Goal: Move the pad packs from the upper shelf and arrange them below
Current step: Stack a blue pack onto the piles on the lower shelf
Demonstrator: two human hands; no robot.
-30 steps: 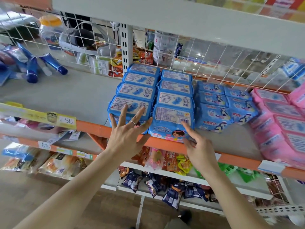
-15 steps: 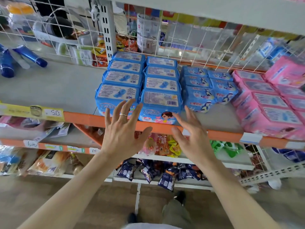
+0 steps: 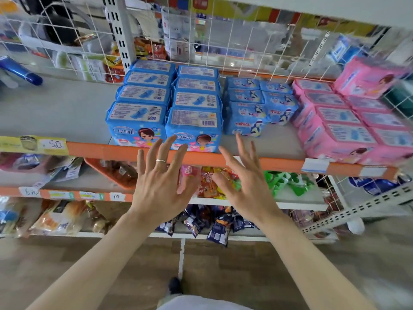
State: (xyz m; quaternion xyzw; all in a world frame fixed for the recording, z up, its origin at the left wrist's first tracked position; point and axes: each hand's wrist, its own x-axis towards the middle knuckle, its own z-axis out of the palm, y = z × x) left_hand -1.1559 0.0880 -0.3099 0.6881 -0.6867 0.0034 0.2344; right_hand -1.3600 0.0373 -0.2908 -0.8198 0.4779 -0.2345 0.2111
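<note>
Blue pad packs [image 3: 165, 104] stand in two rows at the near edge of the orange-fronted shelf [image 3: 263, 162], with smaller blue packs [image 3: 257, 108] to their right and pink packs [image 3: 348, 121] farther right. Left hand [image 3: 159, 186] and right hand [image 3: 248, 186] hover just below the shelf edge, fingers spread and empty. Snack bags [image 3: 210, 182] lie on the shelf beneath.

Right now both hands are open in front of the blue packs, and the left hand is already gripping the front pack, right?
Not quite. In the head view the left hand is open with fingers spread, like the right hand, and grips nothing; the blue packs sit untouched on the shelf.
</note>
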